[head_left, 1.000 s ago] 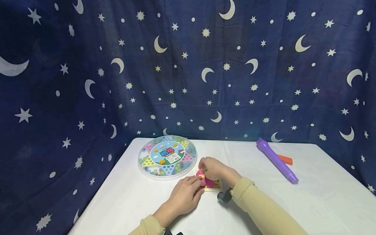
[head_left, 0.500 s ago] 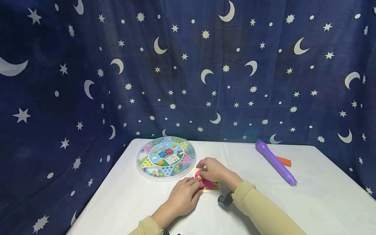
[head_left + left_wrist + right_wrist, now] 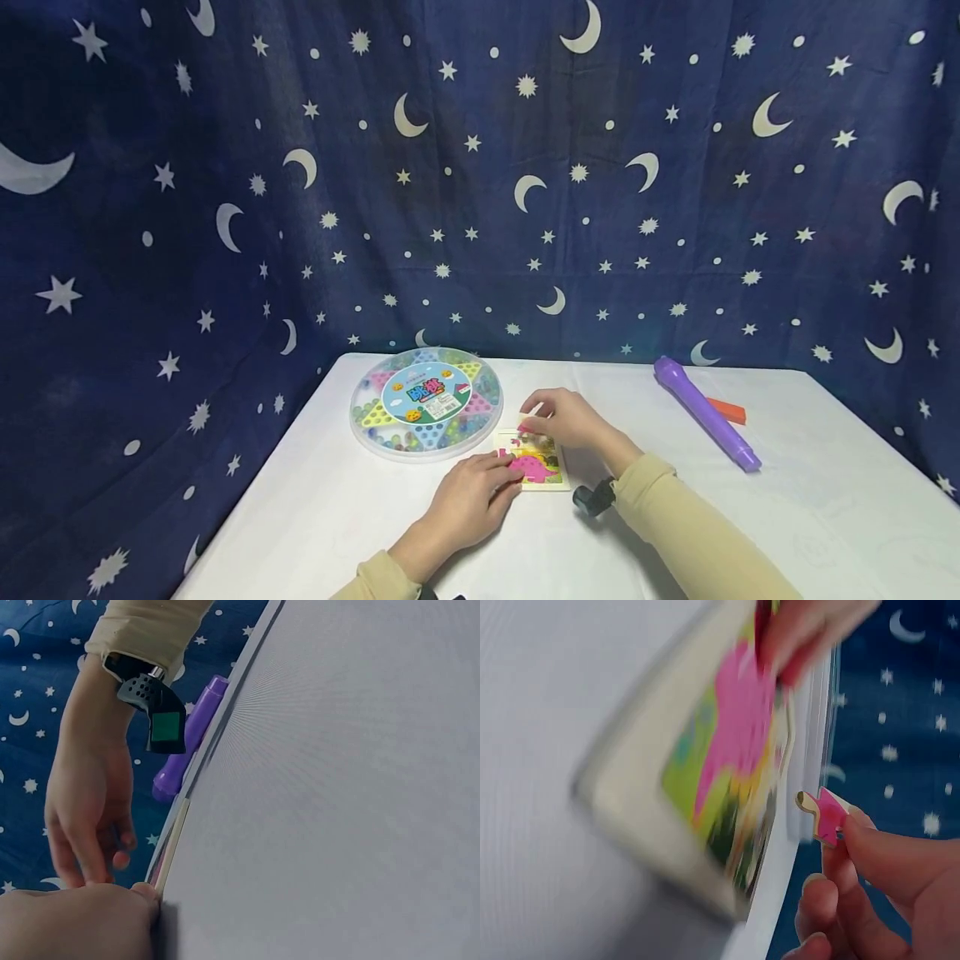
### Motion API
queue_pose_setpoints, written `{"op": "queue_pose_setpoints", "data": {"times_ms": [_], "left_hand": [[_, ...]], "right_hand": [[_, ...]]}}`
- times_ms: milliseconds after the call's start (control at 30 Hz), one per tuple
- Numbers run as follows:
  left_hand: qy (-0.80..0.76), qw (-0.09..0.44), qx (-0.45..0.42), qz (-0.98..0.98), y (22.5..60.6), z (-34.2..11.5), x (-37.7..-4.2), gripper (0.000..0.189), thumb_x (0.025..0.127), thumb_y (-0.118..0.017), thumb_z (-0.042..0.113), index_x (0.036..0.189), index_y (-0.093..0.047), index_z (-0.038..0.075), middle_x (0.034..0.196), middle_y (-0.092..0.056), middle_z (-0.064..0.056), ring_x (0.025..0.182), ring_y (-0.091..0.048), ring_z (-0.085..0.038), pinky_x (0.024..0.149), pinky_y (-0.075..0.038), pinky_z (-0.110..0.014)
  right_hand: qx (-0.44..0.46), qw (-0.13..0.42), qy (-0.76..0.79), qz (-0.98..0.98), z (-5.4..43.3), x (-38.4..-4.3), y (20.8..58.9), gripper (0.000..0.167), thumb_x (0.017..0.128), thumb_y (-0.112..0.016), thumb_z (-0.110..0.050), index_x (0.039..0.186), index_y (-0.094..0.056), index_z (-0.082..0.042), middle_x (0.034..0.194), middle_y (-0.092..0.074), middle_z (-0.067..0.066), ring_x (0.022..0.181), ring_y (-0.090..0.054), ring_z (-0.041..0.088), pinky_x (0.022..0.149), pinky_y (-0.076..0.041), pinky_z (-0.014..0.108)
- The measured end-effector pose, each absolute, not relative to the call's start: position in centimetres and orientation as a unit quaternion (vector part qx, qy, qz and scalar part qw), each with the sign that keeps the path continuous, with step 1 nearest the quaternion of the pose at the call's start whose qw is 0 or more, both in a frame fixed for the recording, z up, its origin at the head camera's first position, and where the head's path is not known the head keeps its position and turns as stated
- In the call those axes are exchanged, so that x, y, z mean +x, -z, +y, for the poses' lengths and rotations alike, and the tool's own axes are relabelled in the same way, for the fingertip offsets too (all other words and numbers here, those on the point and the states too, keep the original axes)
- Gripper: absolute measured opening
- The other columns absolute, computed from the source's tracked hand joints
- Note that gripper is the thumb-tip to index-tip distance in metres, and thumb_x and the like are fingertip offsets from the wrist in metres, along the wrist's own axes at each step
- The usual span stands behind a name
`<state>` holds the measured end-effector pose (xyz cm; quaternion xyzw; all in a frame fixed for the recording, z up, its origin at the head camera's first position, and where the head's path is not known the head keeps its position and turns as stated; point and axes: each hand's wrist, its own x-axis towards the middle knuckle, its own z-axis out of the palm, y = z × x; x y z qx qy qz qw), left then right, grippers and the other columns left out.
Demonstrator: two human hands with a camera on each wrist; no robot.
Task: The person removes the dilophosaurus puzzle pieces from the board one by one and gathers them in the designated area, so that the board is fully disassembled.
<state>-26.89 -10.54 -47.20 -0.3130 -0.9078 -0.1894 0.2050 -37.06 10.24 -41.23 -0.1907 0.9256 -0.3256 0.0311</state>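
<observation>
A small jigsaw puzzle [image 3: 534,468] with a pink dinosaur lies in a pale frame on the white table. My left hand [image 3: 472,500] rests at its left edge, fingertips over the pink part of the picture. Just above the puzzle's far side, my right hand [image 3: 572,419] pinches a pink puzzle piece [image 3: 830,817] with a rounded tab between thumb and fingers. Dark, patterned ground shows in the puzzle's upper part. Seen from the right wrist, the left fingertips [image 3: 802,634] overlap the picture beside a dark red edge, and the view is blurred there.
Behind and left of the puzzle sits a round clear Chinese checkers box [image 3: 427,440] full of marbles. A purple tube-shaped stick [image 3: 705,412] lies at the right, with an orange block [image 3: 727,409] beside it. A starry blue curtain [image 3: 480,167] hangs behind the table.
My right hand has lifted away from the puzzle, up and to the right, with a pink piece in its fingers. More of the picture shows. The left hand stays in place.
</observation>
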Motion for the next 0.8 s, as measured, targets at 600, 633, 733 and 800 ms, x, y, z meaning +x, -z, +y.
{"op": "queue_pose_setpoints", "data": {"times_ms": [600, 633, 733, 800], "left_hand": [[0.211, 0.208, -0.287, -0.911, 47.0, -11.1, -26.3, 0.023, 0.098, -0.07, 0.031, 0.116, -0.08, 0.021, 0.122, -0.072, 0.002, 0.118, -0.064, -0.019, 0.099, -0.052, -0.04], [0.211, 0.21, -0.286, -0.911, 47.0, -11.2, -26.2, 0.022, 0.098, -0.07, 0.031, 0.116, -0.08, 0.021, 0.122, -0.072, 0.002, 0.118, -0.065, -0.019, 0.098, -0.052, -0.041], [0.214, 0.221, -0.289, -0.907, 47.3, -11.4, -26.0, 0.02, 0.098, -0.071, 0.03, 0.114, -0.08, 0.022, 0.119, -0.073, 0.002, 0.115, -0.066, -0.019, 0.096, -0.053, -0.04], [0.214, 0.23, -0.29, -0.904, 47.4, -11.5, -26.0, 0.019, 0.097, -0.072, 0.029, 0.112, -0.081, 0.023, 0.117, -0.073, 0.002, 0.112, -0.067, -0.018, 0.094, -0.054, -0.04]], "right_hand": [[-0.13, 0.041, 0.284, 0.949, 15.9, -39.4, 41.2, 0.017, 0.093, -0.072, -0.012, 0.109, -0.076, -0.008, 0.089, -0.07, 0.004, 0.079, -0.063, 0.02, 0.071, -0.053, 0.038], [-0.129, 0.039, 0.277, 0.951, 16.0, -39.4, 41.3, 0.017, 0.093, -0.073, -0.012, 0.109, -0.076, -0.007, 0.09, -0.07, 0.005, 0.08, -0.063, 0.021, 0.072, -0.054, 0.039], [-0.132, 0.016, 0.256, 0.958, 16.2, -39.5, 41.6, 0.015, 0.09, -0.076, -0.013, 0.104, -0.075, -0.005, 0.091, -0.069, 0.006, 0.083, -0.063, 0.022, 0.076, -0.053, 0.042], [-0.135, 0.006, 0.249, 0.959, 16.3, -39.4, 41.7, 0.015, 0.089, -0.078, -0.014, 0.1, -0.075, -0.006, 0.088, -0.069, 0.006, 0.082, -0.063, 0.023, 0.077, -0.053, 0.043]]}}
